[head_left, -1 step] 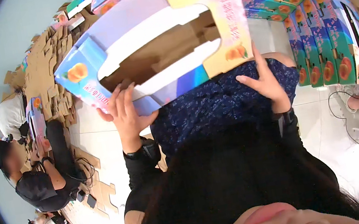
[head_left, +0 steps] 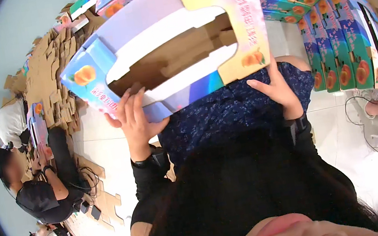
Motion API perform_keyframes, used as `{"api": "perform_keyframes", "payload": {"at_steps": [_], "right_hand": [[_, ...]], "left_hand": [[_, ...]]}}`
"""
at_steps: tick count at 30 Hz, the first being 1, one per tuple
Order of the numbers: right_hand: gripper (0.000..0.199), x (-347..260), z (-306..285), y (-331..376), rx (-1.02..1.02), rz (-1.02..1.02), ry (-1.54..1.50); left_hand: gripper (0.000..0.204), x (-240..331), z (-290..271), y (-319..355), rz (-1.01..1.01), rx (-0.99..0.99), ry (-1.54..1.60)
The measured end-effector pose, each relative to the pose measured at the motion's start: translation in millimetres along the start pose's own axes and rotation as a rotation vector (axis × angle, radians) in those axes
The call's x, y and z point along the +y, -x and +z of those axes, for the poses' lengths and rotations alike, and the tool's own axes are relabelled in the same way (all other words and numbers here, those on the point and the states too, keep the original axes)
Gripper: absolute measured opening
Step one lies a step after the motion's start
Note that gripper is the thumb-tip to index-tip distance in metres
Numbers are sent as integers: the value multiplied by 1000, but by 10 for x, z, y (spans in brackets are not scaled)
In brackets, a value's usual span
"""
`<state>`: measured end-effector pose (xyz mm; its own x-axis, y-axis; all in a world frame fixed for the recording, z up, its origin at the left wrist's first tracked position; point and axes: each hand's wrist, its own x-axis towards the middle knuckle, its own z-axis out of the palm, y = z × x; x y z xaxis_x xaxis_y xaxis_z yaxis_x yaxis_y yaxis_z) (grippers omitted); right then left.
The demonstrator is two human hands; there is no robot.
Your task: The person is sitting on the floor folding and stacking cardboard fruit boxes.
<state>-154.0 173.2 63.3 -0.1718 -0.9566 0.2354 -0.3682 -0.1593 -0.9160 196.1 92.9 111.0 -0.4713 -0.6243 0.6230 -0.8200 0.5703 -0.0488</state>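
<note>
- Two hands are on one printed fruit carton (head_left: pixel 172 46) in the head view, and it sits tilted on your lap over the blue patterned skirt (head_left: pixel 227 112), its open brown inside facing you.
- Your left hand (head_left: pixel 136 121) lies spread, fingers fanned flat against the carton's near lower edge by the pale corner with the peach picture; it presses rather than pinches.
- Your right hand (head_left: pixel 278 91) is also open, palm and fingers laid on the yellow flap (head_left: pixel 237 16) at the carton's right end, thumb apart.
- To fold well, I judge you should keep both palms flat on the panels, push evenly along the crease lines, and hold the carton steady against your lap so the corners stay square.
- To your right stands a row of finished cartons (head_left: pixel 335 45); to your left, flat cardboard blanks (head_left: pixel 51 75) are piled on the floor, where seated co-workers (head_left: pixel 37 191) handle their own.
</note>
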Motion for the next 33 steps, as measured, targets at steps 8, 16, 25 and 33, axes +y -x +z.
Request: {"api": "perform_keyframes", "payload": {"at_steps": [8,16,25,33], "right_hand": [[77,79,20,8,128,276,-587],[89,236,-586,-232,46,0,-543],[68,-126,-612,-127,-187,302,-320],[59,-22,-440,236,307,379,-739]], "left_hand": [[74,91,143,170,-51,68,13],[68,-26,430,592,182,164,-73],[72,110,484,610,123,134,3],[95,507,418,250,-146,-9,-26]]}}
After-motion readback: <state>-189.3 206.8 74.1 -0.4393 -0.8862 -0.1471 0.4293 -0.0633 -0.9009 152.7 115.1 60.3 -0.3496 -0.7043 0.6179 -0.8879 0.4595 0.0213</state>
